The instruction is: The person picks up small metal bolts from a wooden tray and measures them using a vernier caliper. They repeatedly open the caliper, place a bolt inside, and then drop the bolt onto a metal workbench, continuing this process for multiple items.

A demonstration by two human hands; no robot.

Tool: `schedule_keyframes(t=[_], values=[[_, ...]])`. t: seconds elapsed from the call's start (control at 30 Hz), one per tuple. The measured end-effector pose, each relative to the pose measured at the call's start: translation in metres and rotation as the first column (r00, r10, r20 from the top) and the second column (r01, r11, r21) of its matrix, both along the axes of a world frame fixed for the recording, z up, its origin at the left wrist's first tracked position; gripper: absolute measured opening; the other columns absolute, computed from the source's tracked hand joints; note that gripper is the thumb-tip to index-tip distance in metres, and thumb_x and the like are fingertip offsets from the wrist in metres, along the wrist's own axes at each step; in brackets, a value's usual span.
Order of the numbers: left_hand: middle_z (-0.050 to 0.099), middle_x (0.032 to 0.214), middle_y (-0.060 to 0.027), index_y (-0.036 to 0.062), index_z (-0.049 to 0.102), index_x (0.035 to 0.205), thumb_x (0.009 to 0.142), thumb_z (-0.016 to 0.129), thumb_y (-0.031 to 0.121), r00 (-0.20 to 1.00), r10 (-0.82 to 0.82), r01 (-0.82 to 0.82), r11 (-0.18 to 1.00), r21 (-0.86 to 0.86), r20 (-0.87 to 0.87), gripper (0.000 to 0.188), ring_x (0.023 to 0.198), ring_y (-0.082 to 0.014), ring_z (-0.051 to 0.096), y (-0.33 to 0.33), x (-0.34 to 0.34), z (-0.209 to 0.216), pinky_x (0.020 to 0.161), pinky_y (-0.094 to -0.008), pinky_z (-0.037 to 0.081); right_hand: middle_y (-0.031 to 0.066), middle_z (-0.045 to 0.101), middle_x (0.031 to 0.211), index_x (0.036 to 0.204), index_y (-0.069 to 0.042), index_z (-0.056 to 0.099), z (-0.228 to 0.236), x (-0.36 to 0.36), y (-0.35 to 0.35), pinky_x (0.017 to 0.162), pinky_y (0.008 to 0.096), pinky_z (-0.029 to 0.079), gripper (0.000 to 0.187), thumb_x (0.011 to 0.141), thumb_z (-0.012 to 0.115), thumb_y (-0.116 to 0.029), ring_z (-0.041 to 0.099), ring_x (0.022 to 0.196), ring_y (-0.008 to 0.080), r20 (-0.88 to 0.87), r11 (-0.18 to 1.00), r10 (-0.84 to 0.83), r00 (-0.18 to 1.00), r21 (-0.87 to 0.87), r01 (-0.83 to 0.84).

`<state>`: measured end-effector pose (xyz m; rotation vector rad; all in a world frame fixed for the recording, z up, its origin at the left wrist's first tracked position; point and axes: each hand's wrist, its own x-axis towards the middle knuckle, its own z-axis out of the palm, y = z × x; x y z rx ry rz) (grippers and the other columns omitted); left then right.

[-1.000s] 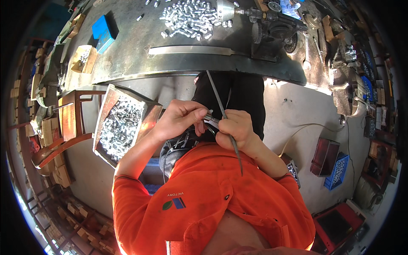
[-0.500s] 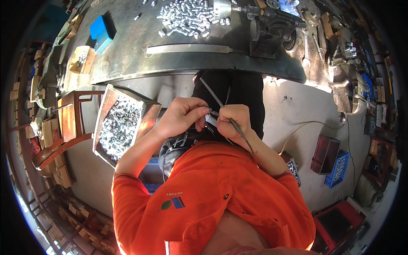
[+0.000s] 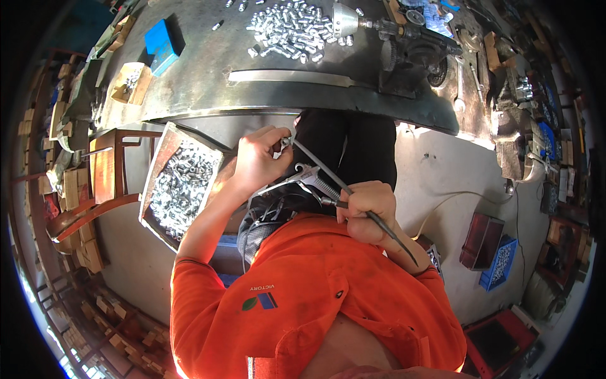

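Here the right hand [image 3: 368,211] grips a metal air gun [image 3: 315,183] by its hose, while the left hand [image 3: 259,158] pinches a small metal sleeve [image 3: 286,142] at the nozzle tip; judging by the full tray [image 3: 183,183] at left, many pieces remain

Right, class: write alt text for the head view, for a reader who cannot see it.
A person in an orange shirt holds a small metal piece in the left hand and a metal air blow gun in the right hand, beside a tray of metal parts.
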<state>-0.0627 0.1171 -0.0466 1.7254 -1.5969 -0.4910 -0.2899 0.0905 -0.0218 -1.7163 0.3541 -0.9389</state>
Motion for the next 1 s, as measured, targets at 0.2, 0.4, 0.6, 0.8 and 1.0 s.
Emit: schedule_keyframes(t=[0.2, 0.4, 0.6, 0.8, 1.0], values=[[0.058, 0.069, -0.0082, 0.0049, 0.064, 0.084, 0.062, 0.065, 0.005, 0.989, -0.009, 0.025, 0.994, -0.11, 0.146, 0.021, 0.055, -0.0255, 0.058, 0.0, 0.003, -0.003, 0.051, -0.0334, 0.048, 0.0074, 0.038, 0.045, 0.051, -0.005, 0.028, 0.003, 0.007, 0.002, 0.035, 0.0249, 0.034, 0.025, 0.051, 0.041, 0.016, 0.05, 0.039, 0.0182, -0.002, 0.997, 0.063, 0.998, -0.035, -0.063], [0.054, 0.067, -0.0071, 0.0074, 0.062, 0.083, 0.058, 0.067, 0.006, 0.965, -0.063, 0.116, 0.973, -0.197, 0.255, 0.025, 0.059, -0.0262, 0.057, 0.001, 0.0, -0.005, 0.05, -0.0364, 0.046, 0.0075, 0.039, 0.045, 0.051, -0.004, 0.03, -0.008, 0.018, 0.002, 0.035, 0.0268, 0.031, 0.023, 0.053, 0.046, 0.013, 0.045, 0.036, 0.0185, -0.075, 0.999, 0.009, 0.997, -0.032, -0.011], [0.053, 0.066, -0.007, 0.0061, 0.06, 0.082, 0.055, 0.065, 0.005, 0.951, -0.193, 0.246, 0.946, -0.212, 0.241, 0.027, 0.057, -0.0258, 0.056, -0.005, -0.016, -0.005, 0.049, -0.0363, 0.045, 0.0115, 0.031, 0.049, 0.055, -0.002, 0.039, -0.031, 0.042, -0.011, 0.039, 0.0308, 0.026, 0.014, 0.056, 0.053, -0.001, 0.031, 0.039, 0.0211, -0.17, 0.995, -0.018, 0.985, 0.093, 0.034], [0.055, 0.066, -0.0067, 0.0083, 0.062, 0.082, 0.059, 0.065, 0.01, 0.941, -0.147, 0.208, 0.962, -0.176, 0.305, 0.023, 0.058, -0.0263, 0.059, -0.043, 0.005, -0.006, 0.05, -0.0356, 0.047, 0.006, 0.035, 0.045, 0.05, -0.001, 0.032, -0.035, 0.019, -0.015, 0.037, 0.0252, 0.032, 0.024, 0.061, 0.05, 0.009, 0.044, 0.039, 0.012, -0.144, 0.987, -0.157, 0.977, 0.009, 0.16], [0.065, 0.072, -0.0159, 0.0082, 0.066, 0.091, 0.069, 0.063, 0.012, 0.974, 0.188, -0.176, 0.979, -0.104, 0.127, 0.022, 0.065, -0.0285, 0.065, -0.149, 0.057, 0.005, 0.063, -0.0353, 0.051, 0.0042, 0.037, 0.048, 0.048, 0.0, 0.031, -0.035, -0.002, -0.01, 0.038, 0.025, 0.04, 0.028, 0.06, 0.047, 0.02, 0.052, 0.042, 0.0127, -0.178, 0.95, -0.148, 0.973, 0.247, 0.19]])
